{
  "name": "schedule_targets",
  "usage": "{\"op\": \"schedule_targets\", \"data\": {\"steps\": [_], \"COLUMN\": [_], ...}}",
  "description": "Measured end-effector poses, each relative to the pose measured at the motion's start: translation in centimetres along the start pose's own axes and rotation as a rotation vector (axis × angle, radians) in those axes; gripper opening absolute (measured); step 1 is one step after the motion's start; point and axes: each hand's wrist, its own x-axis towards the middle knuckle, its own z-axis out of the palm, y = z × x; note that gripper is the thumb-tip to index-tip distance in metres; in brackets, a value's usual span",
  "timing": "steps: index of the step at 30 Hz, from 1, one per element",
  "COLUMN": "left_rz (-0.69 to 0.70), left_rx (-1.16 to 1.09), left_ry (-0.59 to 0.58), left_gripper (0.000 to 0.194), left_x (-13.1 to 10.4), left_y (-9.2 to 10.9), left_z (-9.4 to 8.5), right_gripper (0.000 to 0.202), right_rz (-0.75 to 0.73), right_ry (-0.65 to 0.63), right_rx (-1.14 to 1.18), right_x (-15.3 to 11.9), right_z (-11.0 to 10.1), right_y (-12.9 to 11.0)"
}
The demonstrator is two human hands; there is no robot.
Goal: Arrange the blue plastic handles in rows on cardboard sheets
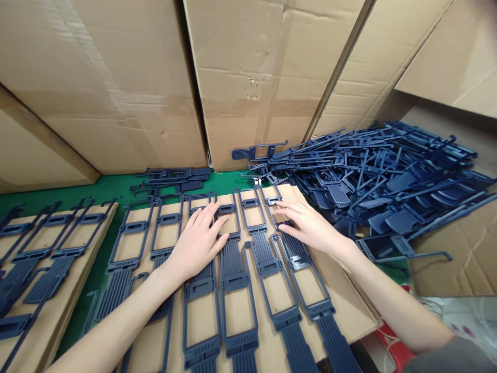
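Rows of dark blue plastic frames with ribbed paddle ends [236,305] lie on a brown cardboard sheet [153,339]. My left hand [200,241] lies across the upper middle of these rows, fingers spread, thumb toward the right; its palm hides parts of the pieces underneath. Over at the upper right, my right hand [306,223] reaches in from the side. Its fingertips touch the side bar of the outermost blue plastic frame [267,199], with thumb and fingers apart.
A large heap of similar blue pieces [373,176] stands at the right, beside open cardboard flaps. Several more lie in a small pile [171,178] on the green table [112,184]. Another loaded cardboard sheet [83,269] is at the left. Tall cardboard boxes [252,62] line the back.
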Motion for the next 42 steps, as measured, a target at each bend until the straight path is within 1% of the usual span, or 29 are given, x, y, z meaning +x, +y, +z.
{"op": "schedule_targets", "data": {"steps": [4, 8, 13, 20, 26, 32, 38, 42], "left_rz": [0.002, 0.003, 0.006, 0.005, 0.001, 0.001, 0.005, 0.001], "left_rx": [0.012, 0.01, -0.002, 0.011, -0.016, -0.033, 0.016, -0.015], "left_ry": [-0.007, -0.01, 0.006, -0.005, 0.014, 0.021, -0.014, 0.007], "left_gripper": [0.043, 0.044, 0.042, 0.043, 0.043, 0.041, 0.043, 0.042], "left_x": [0.0, 0.0, 0.0, 0.1, 0.0, 0.0, 0.0, 0.0], "left_y": [0.0, -0.1, -0.2, -0.1, 0.0, -0.2, -0.2, -0.1], "left_z": [0.1, 0.2, 0.2, 0.2, 0.1, 0.2, 0.3, 0.2], "right_gripper": [0.038, 0.047, 0.051, 0.049, 0.05, 0.048, 0.05, 0.049], "right_rz": [-0.004, -0.006, 0.002, 0.011, 0.004, -0.009, -0.001, -0.011], "right_ry": [0.007, 0.029, 0.005, -0.001, 0.003, 0.007, 0.006, 0.025], "right_rx": [0.005, 0.024, 0.031, 0.043, 0.082, 0.094, 0.073, 0.061], "right_x": [0.3, 1.3, 2.3, 2.2, 2.5, 2.7, 2.8, 2.9], "right_z": [0.0, 0.2, 0.6, 0.7, 0.7, 1.0, 1.2, 1.7], "right_y": [0.1, 0.1, 0.2, 0.4, 0.2, 0.5, 0.4, 0.5]}}
